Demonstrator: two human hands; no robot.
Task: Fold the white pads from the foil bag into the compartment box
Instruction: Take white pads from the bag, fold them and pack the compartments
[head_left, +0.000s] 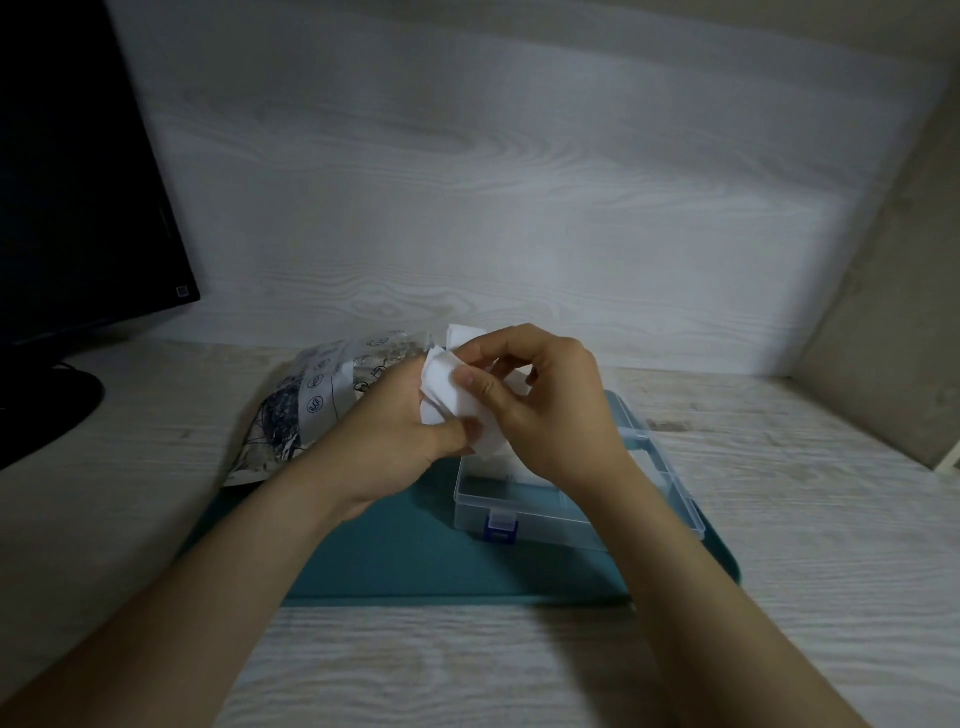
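My left hand (389, 431) and right hand (550, 405) pinched soft white pads (441, 397), over the clear plastic compartment box (524, 514), printed silver foil bag (311, 402) behind my left hand.

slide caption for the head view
Left hand and right hand hold a white pad over the clear compartment box on a teal mat, foil bag alongside

One wide-angle view only, worn on the head – it looks forward and down across the desk (805, 493) toward the far wall (519, 182). It sits close above the work, with the teal mat (415, 561) centred near the bottom and a dark monitor (78, 182) cut off at far left
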